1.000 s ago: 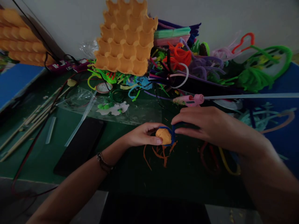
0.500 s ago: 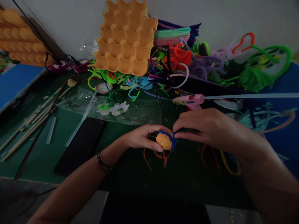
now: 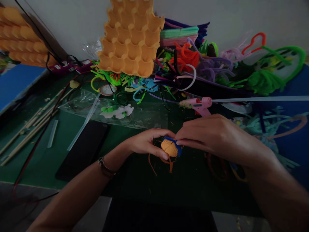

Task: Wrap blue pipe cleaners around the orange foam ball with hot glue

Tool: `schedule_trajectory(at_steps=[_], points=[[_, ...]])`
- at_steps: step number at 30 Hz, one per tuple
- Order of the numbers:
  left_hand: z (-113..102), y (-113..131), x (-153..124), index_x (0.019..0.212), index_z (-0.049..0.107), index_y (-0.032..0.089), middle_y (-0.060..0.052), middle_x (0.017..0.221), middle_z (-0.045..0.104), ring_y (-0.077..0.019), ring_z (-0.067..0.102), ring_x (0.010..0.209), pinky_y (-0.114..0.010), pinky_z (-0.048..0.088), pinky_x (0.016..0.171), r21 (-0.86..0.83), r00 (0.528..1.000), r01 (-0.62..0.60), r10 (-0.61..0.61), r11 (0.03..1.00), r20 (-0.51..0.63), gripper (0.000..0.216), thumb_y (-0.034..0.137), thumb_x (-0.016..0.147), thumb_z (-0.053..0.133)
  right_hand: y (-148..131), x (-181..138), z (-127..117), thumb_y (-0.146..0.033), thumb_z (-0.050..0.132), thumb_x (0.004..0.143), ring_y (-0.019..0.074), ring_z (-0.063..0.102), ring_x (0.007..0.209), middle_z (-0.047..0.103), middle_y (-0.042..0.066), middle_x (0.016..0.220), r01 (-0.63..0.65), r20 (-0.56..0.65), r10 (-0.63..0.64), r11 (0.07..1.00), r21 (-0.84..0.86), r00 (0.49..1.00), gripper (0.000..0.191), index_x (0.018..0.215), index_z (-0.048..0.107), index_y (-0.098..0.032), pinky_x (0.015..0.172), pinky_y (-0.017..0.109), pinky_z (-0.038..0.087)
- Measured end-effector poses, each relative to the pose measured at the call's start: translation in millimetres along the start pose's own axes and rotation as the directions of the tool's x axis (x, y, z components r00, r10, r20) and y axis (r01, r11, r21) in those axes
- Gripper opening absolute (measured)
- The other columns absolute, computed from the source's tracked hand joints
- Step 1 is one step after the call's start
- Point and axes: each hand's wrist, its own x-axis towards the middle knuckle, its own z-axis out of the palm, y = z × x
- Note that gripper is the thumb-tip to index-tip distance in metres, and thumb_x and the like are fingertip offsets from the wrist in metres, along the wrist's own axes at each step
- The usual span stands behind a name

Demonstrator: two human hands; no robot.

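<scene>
My left hand (image 3: 148,143) is closed on a small yellow-orange cup (image 3: 169,147) that looks cut from an egg carton. A fuzzy blue pipe cleaner (image 3: 179,150) runs along the cup's rim. With thumb and forefinger, my right hand (image 3: 207,131) pinches at the blue strip on the cup's upper right side. Brown-orange scraps (image 3: 171,166) lie on the dark green table (image 3: 145,187) just below the cup. Behind my right hand rests a pink glue gun (image 3: 205,102) with a long clear glue stick (image 3: 256,99) in it.
A black phone-like slab (image 3: 82,154) lies left of my left forearm, beside wooden sticks (image 3: 31,132). An orange egg tray (image 3: 130,38) leans at the back near heaped pipe cleaners (image 3: 205,64). Coloured loop handles (image 3: 238,172) show partly under my right arm.
My right fingers have moved slightly left and now press right against the cup's rim. The blue strip's loose part between them and the cup no longer shows. My left hand keeps its hold.
</scene>
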Motion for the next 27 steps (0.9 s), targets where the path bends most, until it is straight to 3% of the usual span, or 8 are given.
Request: schedule_trajectory(at_steps=[8,14,17,21,24,27], points=[[-2,0,0,0.098,0.064,0.016,-0.007,0.093,0.066,-0.0200,0.059,0.087,-0.030,0.045,0.079,0.052,1.000,-0.023,0.024,0.998,-0.016,0.047,0.045,0.062,0.075,1,2,1,-0.027,0.041,0.093,0.0121,0.058,0.063,0.063,0.000,0.070,-0.055,0.049,0.054,0.998,0.012,0.997,0.025,0.079,0.061,-0.019,0.055,0.024,0.037],[2,0,0,0.090,0.061,0.015,-0.002,0.081,0.063,-0.0144,0.058,0.074,-0.025,0.045,0.069,-0.154,0.999,-0.001,-0.006,0.988,-0.043,0.049,0.049,0.058,0.077,2,2,0,-0.026,0.043,0.092,0.0109,0.055,0.063,0.060,0.000,0.072,-0.061,0.002,0.061,0.996,0.063,0.998,0.024,0.082,0.063,-0.018,0.057,0.024,0.038],[9,-2,3,0.083,0.058,0.016,0.002,0.072,0.058,-0.0098,0.053,0.066,-0.022,0.043,0.066,-0.192,0.979,-0.092,0.054,0.977,-0.196,0.046,0.047,0.056,0.079,3,2,-3,-0.028,0.042,0.092,0.0160,0.056,0.080,0.059,0.006,0.087,-0.094,-0.131,0.089,0.995,-0.032,0.987,0.023,0.094,0.063,-0.019,0.069,0.028,0.042],[17,-3,6,0.080,0.053,0.017,0.005,0.067,0.053,-0.0071,0.047,0.059,-0.020,0.041,0.061,-0.176,0.894,-0.191,0.097,0.966,-0.438,0.047,0.048,0.056,0.078,2,0,-8,-0.026,0.048,0.089,0.0206,0.055,0.099,0.059,0.010,0.102,-0.180,-0.296,0.144,0.979,-0.097,0.944,0.019,0.099,0.063,-0.019,0.084,0.034,0.043],[20,-1,7,0.076,0.049,0.017,0.006,0.062,0.050,-0.0065,0.044,0.056,-0.019,0.040,0.058,-0.164,0.845,-0.217,0.101,0.962,-0.525,0.048,0.049,0.055,0.078,3,-2,-8,-0.023,0.051,0.088,0.0170,0.060,0.094,0.065,0.006,0.099,-0.144,-0.284,0.129,0.989,-0.033,0.950,0.016,0.096,0.064,-0.020,0.083,0.029,0.047],[21,2,7,0.075,0.048,0.018,0.007,0.061,0.048,-0.0055,0.043,0.054,-0.018,0.039,0.056,-0.165,0.838,-0.251,0.129,0.954,-0.530,0.048,0.048,0.056,0.079,5,-2,-3,-0.020,0.050,0.088,0.0145,0.063,0.096,0.068,0.003,0.103,-0.096,-0.249,0.092,0.995,-0.006,0.964,0.020,0.102,0.064,-0.020,0.084,0.025,0.049]])
